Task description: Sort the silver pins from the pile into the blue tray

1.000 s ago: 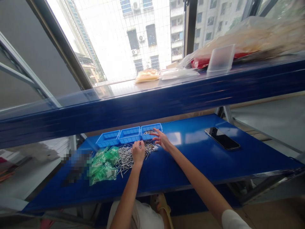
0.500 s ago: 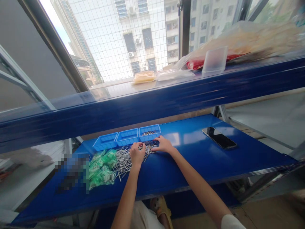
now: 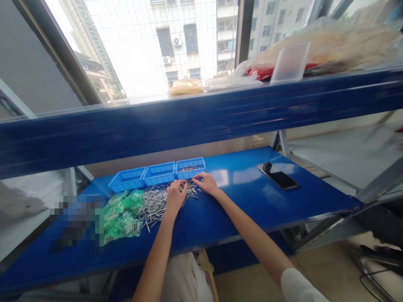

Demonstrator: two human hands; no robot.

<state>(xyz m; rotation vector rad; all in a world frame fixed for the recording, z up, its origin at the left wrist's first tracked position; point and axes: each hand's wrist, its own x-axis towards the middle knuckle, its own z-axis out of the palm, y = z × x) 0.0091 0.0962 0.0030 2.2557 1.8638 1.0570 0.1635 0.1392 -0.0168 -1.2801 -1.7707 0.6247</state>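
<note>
A pile of thin, silvery metal pins (image 3: 154, 203) lies on the blue table; their exact kind is too small to tell. Over the pile's right part, my left hand (image 3: 176, 196) has its fingers curled, and what they hold is hidden. My right hand (image 3: 206, 183) is just to the right, its thumb and forefinger drawn together by the pile's edge; anything between them is too small to name. Behind the hands, the right blue bin (image 3: 199, 164) contains some similar pins. The middle blue bin (image 3: 159, 173) and left blue bin (image 3: 128, 179) stand beside it in a row.
Green-tinted plastic bags (image 3: 124, 216) lie left of the pile, next to a blurred-out patch. A phone (image 3: 278, 176) rests on the table (image 3: 233, 209) at right. Above the back runs a blue shelf beam (image 3: 189, 121), with a clear plastic box (image 3: 291, 63) and bags on top.
The camera view has shifted, moving the table scene left and slightly up. My right hand's thumb and forefinger have come together, while my left hand stays curled over the pile.
</note>
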